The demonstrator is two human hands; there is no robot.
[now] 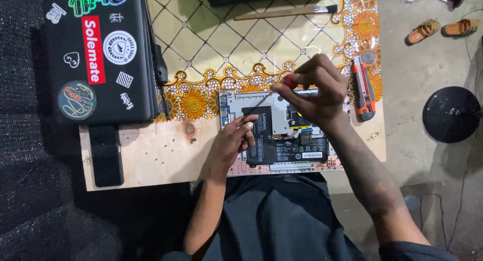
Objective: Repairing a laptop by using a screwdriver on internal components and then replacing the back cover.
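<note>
Inside, black battery (opened laptop)

A pale wooden surface carries a glossy cloth over its far part, cream with a dark diamond lattice and a border of orange flowers. Along its left edge lies dark, coarse fabric. Beyond the right edge is a bare grey concrete floor, scuffed and dusty. A round black stool seat stands on that floor, and a pair of tan sandals lies near the far right corner. The light is dim and even, brightest on the cloth.
</note>
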